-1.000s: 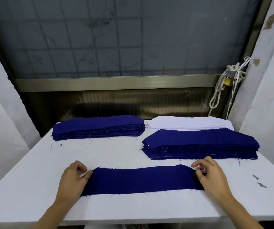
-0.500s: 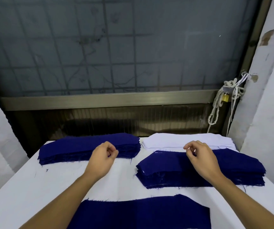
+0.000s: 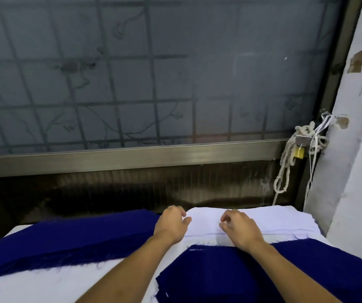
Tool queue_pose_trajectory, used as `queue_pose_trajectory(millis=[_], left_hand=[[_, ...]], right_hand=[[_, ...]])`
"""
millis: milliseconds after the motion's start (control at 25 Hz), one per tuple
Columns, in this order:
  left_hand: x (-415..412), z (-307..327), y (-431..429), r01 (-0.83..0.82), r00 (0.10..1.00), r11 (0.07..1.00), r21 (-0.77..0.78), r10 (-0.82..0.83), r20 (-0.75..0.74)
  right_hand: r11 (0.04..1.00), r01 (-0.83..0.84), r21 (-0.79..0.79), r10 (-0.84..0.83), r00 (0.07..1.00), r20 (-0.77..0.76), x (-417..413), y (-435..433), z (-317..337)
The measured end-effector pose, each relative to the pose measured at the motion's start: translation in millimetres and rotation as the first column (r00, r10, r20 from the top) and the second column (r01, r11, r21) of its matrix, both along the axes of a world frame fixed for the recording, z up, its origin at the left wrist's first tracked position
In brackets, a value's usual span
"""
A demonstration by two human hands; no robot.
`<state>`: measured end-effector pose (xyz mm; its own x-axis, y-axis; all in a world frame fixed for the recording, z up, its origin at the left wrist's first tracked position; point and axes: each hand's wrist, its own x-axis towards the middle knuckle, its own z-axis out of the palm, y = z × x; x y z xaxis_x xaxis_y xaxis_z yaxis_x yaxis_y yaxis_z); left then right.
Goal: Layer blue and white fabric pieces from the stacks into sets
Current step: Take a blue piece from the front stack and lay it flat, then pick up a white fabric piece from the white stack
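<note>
A stack of white fabric pieces [image 3: 280, 219] lies at the back right of the white table [image 3: 33, 287]. In front of it sits a stack of dark blue pieces [image 3: 230, 278], and a second blue stack [image 3: 66, 239] lies at the back left. My left hand [image 3: 171, 225] hovers at the white stack's left end, fingers loosely curled, with nothing visible in it. My right hand [image 3: 240, 231] rests over the middle of the white stack, its curled fingertips down on the top piece. Whether they pinch the piece is unclear. The single blue piece laid near me is out of view.
A dark metal window frame and frosted glass [image 3: 154, 84] rise right behind the table. A knotted white rope with a yellow padlock [image 3: 299, 153] hangs at the right. A white wall [image 3: 359, 193] closes in the right side.
Both hands left the single blue piece at the table's front and reached forward over the stacks to the white stack. My view tilted up, and the laid piece dropped out of frame.
</note>
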<state>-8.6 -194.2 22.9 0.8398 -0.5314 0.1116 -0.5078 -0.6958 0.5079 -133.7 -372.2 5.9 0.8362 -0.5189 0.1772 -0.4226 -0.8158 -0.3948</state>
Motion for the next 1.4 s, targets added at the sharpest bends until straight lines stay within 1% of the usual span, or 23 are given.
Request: queue_pose_trajectory(millis=[80, 160, 240, 320, 360, 400, 480, 520, 560, 600, 640, 680, 720, 800, 840, 920, 1040, 1120, 1240, 1360, 1400], left_hand=[[9.1, -11.3, -13.8, 0.000, 1.000, 0.998, 0.055, 0.000, -0.004], [11.8, -19.9, -22.1, -0.031, 0.999, 0.994, 0.107, 0.027, 0.037], [15.4, -29.4, -29.9, -0.054, 0.998, 0.993, 0.104, 0.050, 0.040], [18.8, -34.8, -34.6, -0.030, 0.999, 0.990, 0.138, 0.027, 0.026], [19.7, -36.3, -34.6, 0.000, 0.999, 0.980, 0.200, -0.011, 0.052], [19.8, -36.4, -34.9, 0.038, 0.991, 0.959, 0.280, -0.073, 0.114], [18.3, -34.8, -34.4, 0.100, 0.948, 0.915, 0.390, -0.206, 0.241], [15.3, -32.9, -34.0, 0.128, 0.929, 0.904, 0.409, -0.253, 0.269], [11.2, -29.7, -34.3, 0.152, 0.924, 0.904, 0.400, -0.274, 0.267], [6.6, -25.4, -34.2, 0.179, 0.932, 0.920, 0.348, -0.272, 0.241], [2.7, -20.6, -33.7, 0.203, 0.948, 0.945, 0.258, -0.255, 0.188], [0.0, -15.4, -33.7, 0.227, 0.964, 0.962, 0.151, -0.244, 0.106], [-2.0, -10.7, -33.5, 0.247, 0.969, 0.968, 0.038, -0.247, -0.010], [-4.1, -3.0, -34.8, 0.238, 0.925, 0.948, -0.213, -0.288, -0.248], [-4.8, 0.3, -36.1, 0.210, 0.896, 0.926, -0.315, -0.311, -0.317], [-6.9, 5.1, -41.7, 0.139, 0.856, 0.883, -0.449, -0.335, -0.394], [-10.5, 7.6, -51.7, 0.043, 0.845, 0.858, -0.512, -0.305, -0.440], [-12.3, 10.3, -53.9, 0.024, 0.863, 0.853, -0.521, -0.281, -0.421], [-14.9, 17.8, -51.1, 0.157, 0.902, 0.877, -0.455, -0.315, -0.296], [-21.4, 31.1, -45.8, 0.306, 0.909, 0.874, -0.378, -0.386, -0.157], [-24.7, 37.5, -43.7, 0.351, 0.905, 0.871, -0.343, -0.410, -0.115]], right_hand=[[0.999, -0.002, -0.047, 0.002, 1.000, -0.004, 7.5, -4.4, -9.4], [0.990, -0.002, -0.141, 0.002, 1.000, -0.005, 10.7, -4.9, -19.2], [0.977, 0.000, -0.214, 0.003, 1.000, 0.012, 13.1, -5.7, -28.7], [0.971, 0.010, -0.237, -0.003, 1.000, 0.029, 15.5, -7.3, -34.1], [0.971, 0.010, -0.241, -0.003, 0.999, 0.032, 16.2, -7.5, -36.0], [0.970, 0.011, -0.242, -0.003, 0.999, 0.035, 16.5, -7.6, -37.6], [0.971, 0.012, -0.239, -0.003, 0.999, 0.041, 16.3, -7.6, -38.6], [0.972, 0.017, -0.236, -0.006, 0.999, 0.045, 16.0, -7.5, -38.6], [0.972, 0.023, -0.233, -0.011, 0.999, 0.053, 15.6, -7.8, -38.8], [0.973, 0.032, -0.229, -0.017, 0.998, 0.067, 15.2, -7.6, -38.7], [0.974, 0.039, -0.223, -0.020, 0.996, 0.085, 14.7, -7.2, -38.2], [0.977, 0.044, -0.211, -0.022, 0.994, 0.107, 14.1, -6.4, -37.3], [0.980, 0.046, -0.192, -0.021, 0.991, 0.129, 13.7, -5.9, -36.5], [0.989, 0.040, -0.144, -0.016, 0.986, 0.165, 12.8, -5.1, -35.0], [0.992, 0.031, -0.121, -0.009, 0.984, 0.177, 12.1, -5.0, -34.4], [0.996, 0.007, -0.088, 0.011, 0.977, 0.211, 10.9, -5.0, -33.6], [0.994, -0.035, -0.104, 0.061, 0.963, 0.261, 9.2, -6.0, -33.5], [0.991, -0.054, -0.123, 0.087, 0.955, 0.284, 9.1, -6.0, -32.4], [0.999, -0.028, -0.039, 0.040, 0.935, 0.353, 6.5, -4.8, -27.0], [0.996, -0.073, 0.050, 0.053, 0.942, 0.331, 2.6, -3.9, -13.4], [0.991, -0.077, 0.107, 0.040, 0.948, 0.317, 1.8, -5.1, -4.3]])
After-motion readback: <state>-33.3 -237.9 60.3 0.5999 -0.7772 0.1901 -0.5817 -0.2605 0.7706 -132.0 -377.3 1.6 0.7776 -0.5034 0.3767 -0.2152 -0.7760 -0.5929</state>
